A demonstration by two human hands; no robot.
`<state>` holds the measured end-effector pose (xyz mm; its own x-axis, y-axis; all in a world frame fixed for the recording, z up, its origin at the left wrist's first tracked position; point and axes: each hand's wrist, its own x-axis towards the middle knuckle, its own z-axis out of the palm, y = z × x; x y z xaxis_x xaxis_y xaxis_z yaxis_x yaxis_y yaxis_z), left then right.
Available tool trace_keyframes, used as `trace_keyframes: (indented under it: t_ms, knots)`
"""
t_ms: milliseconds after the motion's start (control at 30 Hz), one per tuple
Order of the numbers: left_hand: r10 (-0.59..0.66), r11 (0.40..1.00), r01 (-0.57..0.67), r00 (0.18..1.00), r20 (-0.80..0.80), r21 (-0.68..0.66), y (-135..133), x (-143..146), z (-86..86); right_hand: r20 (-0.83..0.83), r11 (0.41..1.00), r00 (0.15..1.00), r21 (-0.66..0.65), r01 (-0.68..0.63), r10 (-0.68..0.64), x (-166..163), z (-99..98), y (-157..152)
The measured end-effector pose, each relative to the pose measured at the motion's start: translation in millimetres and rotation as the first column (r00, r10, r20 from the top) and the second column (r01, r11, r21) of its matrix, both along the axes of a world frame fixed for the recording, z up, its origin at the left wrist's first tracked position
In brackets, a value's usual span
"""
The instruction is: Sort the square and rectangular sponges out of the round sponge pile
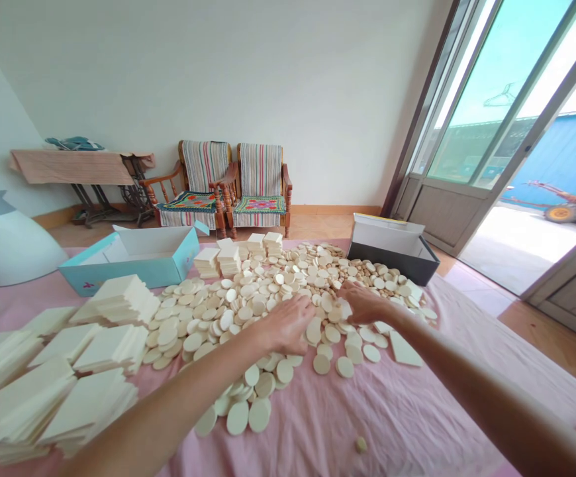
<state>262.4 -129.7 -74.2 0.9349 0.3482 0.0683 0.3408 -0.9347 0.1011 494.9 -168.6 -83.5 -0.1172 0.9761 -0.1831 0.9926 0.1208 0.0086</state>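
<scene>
A wide heap of cream round discs (248,291) covers the middle of a pink cloth (347,424). My left hand (288,322) reaches into the heap, palm down, fingers curled over discs. My right hand (362,303) lies just to its right on the pile, fingers bent around some discs. Which discs each hand holds is hidden under the fingers. Loose discs (248,411) lie nearer to me.
Stacks of cream square sheets (69,384) fill the left side; smaller stacks (228,255) stand at the back. An open teal box (134,255) and a dark box (392,255) sit behind the heap. Beyond are two chairs (233,185), a white container (4,238) and a glass door (506,119).
</scene>
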Motion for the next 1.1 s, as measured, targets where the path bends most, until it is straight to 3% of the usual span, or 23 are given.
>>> trace_keyframes:
  t_ms: [133, 267, 400, 500, 667, 767, 967, 1100]
  knots:
    - [0.183, 0.982, -0.187, 0.974, 0.135, 0.017, 7, -15, 6.5, 0.010, 1.000, 1.000, 0.012, -0.027, 0.026, -7, 1.0, -3]
    - [0.311, 0.949, -0.315, 0.928, 0.207, -0.017, 17, -30, -1.4, 0.041, 0.998, 0.999, 0.067, -0.020, 0.017, -14, 1.8, -9]
    - [0.325, 0.946, -0.314, 0.909, 0.260, -0.082, 23, -40, -17.7, 0.111, 0.978, 0.994, 0.210, -0.015, -0.009, -18, 8.8, -19]
    - [0.351, 0.936, -0.321, 0.880, 0.319, -0.145, 26, -44, -28.3, 0.056, 0.950, 0.997, 0.310, 0.030, -0.050, -26, 20.3, -21]
    - [0.395, 0.917, -0.326, 0.825, 0.404, -0.232, 30, -48, -38.1, -0.238, 0.889, 0.957, 0.455, -0.042, 0.167, -65, 31.5, -9]
    - [0.387, 0.920, -0.310, 0.809, 0.442, -0.238, 28, -51, -34.9, -0.303, 0.834, 0.908, 0.546, -0.083, 0.289, -88, 28.3, 1]
    - [0.202, 0.976, -0.218, 0.842, 0.501, -0.026, 20, -57, -12.7, -0.308, 0.785, 0.935, 0.617, 0.055, 0.177, -97, 19.0, 9]
    - [0.339, 0.937, -0.323, 0.745, 0.575, -0.134, 20, -60, -9.3, -0.223, 0.821, 0.971, 0.568, 0.058, 0.085, -97, 17.1, 6]
